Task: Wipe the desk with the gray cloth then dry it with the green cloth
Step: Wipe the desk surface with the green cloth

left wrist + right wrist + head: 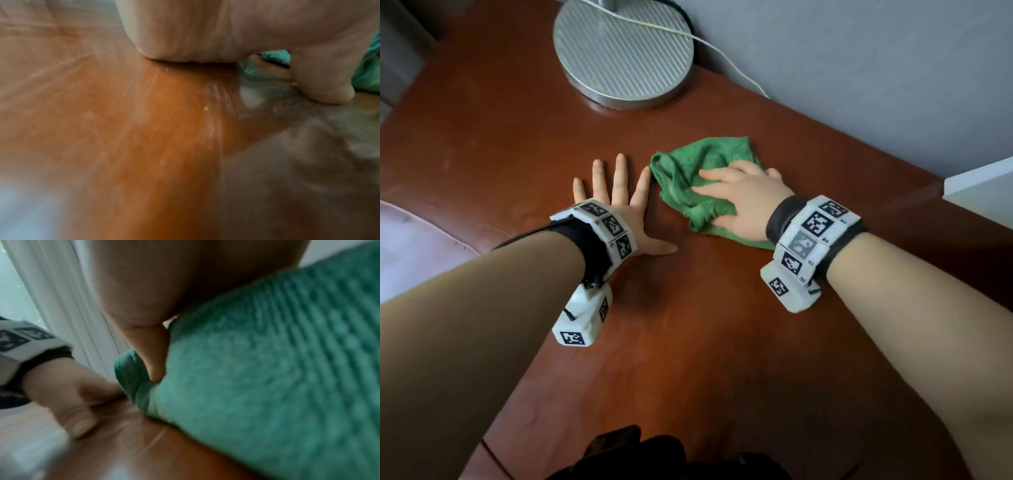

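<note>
**Green cloth under my right hand on the desk**

On the reddish-brown desk (688, 342), my right hand (746, 202) lies on top of the green cloth (702, 161), fingers stretched across the bunched fabric and pressing it down against the wood. The cloth sits crumpled, part of it spreading beyond my fingertips toward the wall and part tucked under my palm. In the right wrist view the fabric fills most of the picture, blurred, with my thumb against its fold.

My left hand (619, 202) rests flat on the desk just beside the cloth, fingers spread and straight, palm down, holding nothing. Its index finger comes very near the cloth's left edge; I cannot tell whether they touch. The left wrist view shows the heel of that hand on the wood and a sliver of green past the thumb.

Both wrists carry white marker bands. Beyond my hands stands a round ribbed metal lamp base (623, 51), well apart from the cloth, with a white cable (722, 58) running across it toward the wall.
</note>
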The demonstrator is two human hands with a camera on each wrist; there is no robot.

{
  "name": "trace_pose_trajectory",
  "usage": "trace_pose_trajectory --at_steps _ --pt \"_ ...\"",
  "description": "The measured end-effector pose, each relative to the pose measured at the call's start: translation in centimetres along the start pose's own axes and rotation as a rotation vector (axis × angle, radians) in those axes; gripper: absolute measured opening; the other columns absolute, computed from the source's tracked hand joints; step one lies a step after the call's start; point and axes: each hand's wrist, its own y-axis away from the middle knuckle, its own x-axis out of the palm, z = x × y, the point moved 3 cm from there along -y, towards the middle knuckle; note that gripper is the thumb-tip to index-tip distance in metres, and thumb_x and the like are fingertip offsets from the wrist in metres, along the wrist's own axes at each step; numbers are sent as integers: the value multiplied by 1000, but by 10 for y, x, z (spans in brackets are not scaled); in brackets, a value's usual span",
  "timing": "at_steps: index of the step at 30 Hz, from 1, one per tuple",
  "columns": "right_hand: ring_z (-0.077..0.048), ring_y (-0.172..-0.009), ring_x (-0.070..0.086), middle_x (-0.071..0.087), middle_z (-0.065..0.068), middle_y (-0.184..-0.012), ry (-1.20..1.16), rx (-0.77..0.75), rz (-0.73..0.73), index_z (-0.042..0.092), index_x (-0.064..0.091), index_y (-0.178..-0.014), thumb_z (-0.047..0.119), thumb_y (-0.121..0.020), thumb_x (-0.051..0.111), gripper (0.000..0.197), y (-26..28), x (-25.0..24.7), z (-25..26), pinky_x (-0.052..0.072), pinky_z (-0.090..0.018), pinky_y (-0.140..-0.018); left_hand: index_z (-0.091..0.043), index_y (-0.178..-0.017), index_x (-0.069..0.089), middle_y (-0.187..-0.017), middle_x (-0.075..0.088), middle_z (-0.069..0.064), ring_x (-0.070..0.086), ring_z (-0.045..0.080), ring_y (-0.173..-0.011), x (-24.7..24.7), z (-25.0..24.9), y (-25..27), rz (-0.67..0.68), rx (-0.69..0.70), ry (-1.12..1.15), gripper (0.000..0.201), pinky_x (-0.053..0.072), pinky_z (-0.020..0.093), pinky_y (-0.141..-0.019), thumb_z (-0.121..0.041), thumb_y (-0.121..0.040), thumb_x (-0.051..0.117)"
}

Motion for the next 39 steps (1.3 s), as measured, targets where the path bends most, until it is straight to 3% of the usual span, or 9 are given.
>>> trace_pose_trajectory --at_steps 7,12,21,25,27,31,35,37,39 --pt "-30 -140 20 19 11 -155 -130 437 -190 43 26 -141 49 -89 42 55 -86 -43 -57 18 -57 -111 -33 -141 -30 -147 -39 4 -29 35 -138 1 -1 -2 26 -12 -8 126 -10 57 -111 -86 -59 50" --pt "-31 -141 17 18 10 -155 -128 367 -178 43 28 -140 47 -89 42 53 -100 -47 -34 16 -56 -110 -32 -141 -30 -147 -39 4 -29 35 -138 0 -1 -1 29 -21 -1 125 -10 57 -111 -85 -61 51" --pt "-16 -144 8 12 22 -155 77 -10 74 48 23 -141 34 -92 49 58 14 -1 -20 15 -48 -111 -31 -143 -27 -149 -36 6 -27 37 -138 -1 -1 1 -8 7 6 128 -9 59 -110 -84 -59 54" --pt "-26 -140 16 13 12 -156 -66 506 -47 42 19 -144 48 -92 43 58 6 -8 -72 22 -52 -108 -31 -142 -28 -148 -38 5 -28 36 -138 -2 -1 2 25 -7 -13 127 -9 58 -110 -85 -59 52" --pt "-29 -139 17 13 11 -154 -166 631 -77 46 19 -142 53 -90 40 57 0 -1 -71 22 -53 -107 -32 -142 -28 -148 -38 4 -29 35 -138 -2 -1 3 31 -9 -20 126 -10 57 -110 -85 -60 52" --pt "-28 -138 14 14 12 -154 -111 417 -122 50 18 -141 54 -89 43 58 24 18 -16 20 -50 -107 -32 -145 -23 -150 -35 4 -26 35 -139 -6 -1 7 21 24 -10 122 -8 57 -111 -76 -65 59" --pt "-23 -140 7 12 15 -153 -34 135 28 51 20 -141 47 -90 48 59 81 48 37 17 -49 -108 -34 -148 -13 -153 -29 1 -24 27 -141 -4 18 18 -18 133 67 111 -7 50 -116 -61 -73 65" --pt "-21 -139 11 17 15 -152 -59 114 48 49 22 -141 44 -91 47 56 86 44 35 19 -48 -108 -31 -148 -13 -153 -28 4 -23 23 -142 2 34 31 -25 181 49 109 -8 41 -118 -57 -76 64" --pt "-24 -137 17 22 11 -151 -129 254 -36 45 21 -143 45 -93 44 55 68 32 24 22 -48 -108 -34 -147 -14 -153 -28 4 -21 22 -143 11 51 48 -51 167 52 104 -7 37 -118 -58 -79 61"
